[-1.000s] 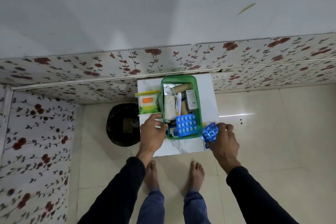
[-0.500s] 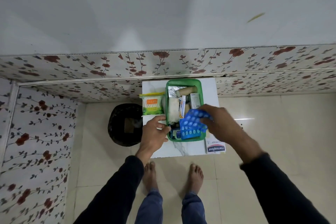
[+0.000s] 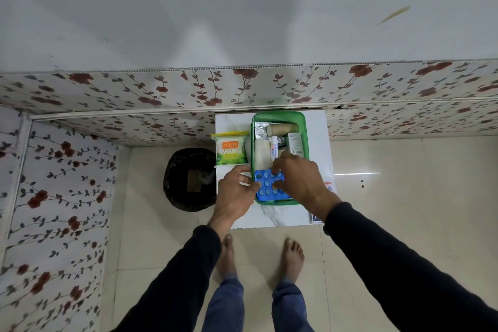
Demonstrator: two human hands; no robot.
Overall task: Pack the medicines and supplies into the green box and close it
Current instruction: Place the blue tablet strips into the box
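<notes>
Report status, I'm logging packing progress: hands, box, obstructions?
Both hands on blue blister pack inside green box: left hand, right hand. Box open, no lid seen. Cotton-bud packet outside.

Glossy green plastic box (image 3: 279,117), crinkled shiny foil (image 3: 260,131) inside, a matt brown paper-like roll (image 3: 283,129), blue plastic blister pack (image 3: 268,187). The surface (image 3: 269,214) looks like polished white marble; the cotton-bud packet (image 3: 230,149) is slick film; floor tiles (image 3: 404,183) gleam.
</notes>
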